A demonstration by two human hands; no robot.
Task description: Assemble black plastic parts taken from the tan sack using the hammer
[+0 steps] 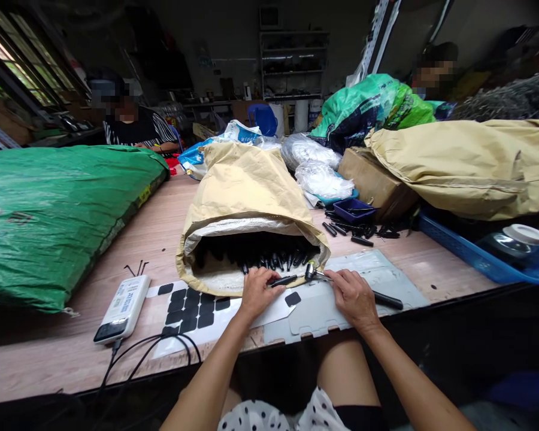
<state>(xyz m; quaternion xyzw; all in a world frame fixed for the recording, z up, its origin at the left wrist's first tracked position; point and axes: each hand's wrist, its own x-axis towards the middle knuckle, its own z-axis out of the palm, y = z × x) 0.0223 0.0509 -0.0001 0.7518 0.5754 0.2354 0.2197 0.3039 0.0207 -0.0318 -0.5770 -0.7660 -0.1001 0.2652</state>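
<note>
My left hand [259,291] is closed on a slim black tapered piece [284,280], at the mouth of a tan woven sack [247,185]. Inside the sack lie many similar black pieces [278,259], their tips toward me. My right hand [353,297] grips a small hammer by its shaft. The hammer's metal head [310,272] is close to the right end of the black piece, and its black handle [388,300] sticks out past my hand. Beneath the right hand lies a grey flattened board [404,284]. A white sheet with black square pads [189,311] lies partly under the sack.
A white power bank [123,308] with cables stands left, beside a bulging green sack [63,221]. To the right are loose black pieces [362,241], a purple tray [354,211], a cardboard box [372,182] and a blue tray [458,242]. Two people [137,129] sit across the table.
</note>
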